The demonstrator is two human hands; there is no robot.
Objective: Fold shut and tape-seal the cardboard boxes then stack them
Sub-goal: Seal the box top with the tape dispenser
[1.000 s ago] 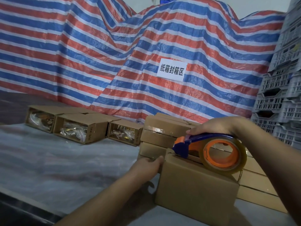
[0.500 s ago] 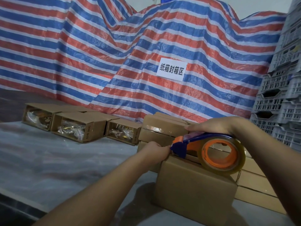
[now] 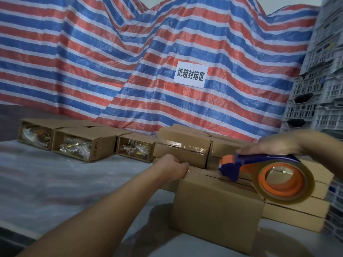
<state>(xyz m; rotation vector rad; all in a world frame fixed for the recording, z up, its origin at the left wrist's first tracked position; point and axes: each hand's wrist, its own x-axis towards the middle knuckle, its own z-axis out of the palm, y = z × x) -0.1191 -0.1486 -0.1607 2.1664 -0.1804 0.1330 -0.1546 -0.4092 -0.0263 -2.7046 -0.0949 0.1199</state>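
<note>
Head view: left grip point(image 3: 173, 168) clamps the box point(image 3: 217, 206) top's left end; right grip point(image 3: 278, 145) holds the dispenser point(image 3: 259, 169), nose pointing left along the box's length.

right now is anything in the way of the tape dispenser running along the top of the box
Nothing visible blocks it. The tape dispenser in the right hand sits on the box top; the left hand grips only the far-left edge.

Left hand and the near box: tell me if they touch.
Touching. The head view shows the left hand pressed on the near box's top left edge.
</note>
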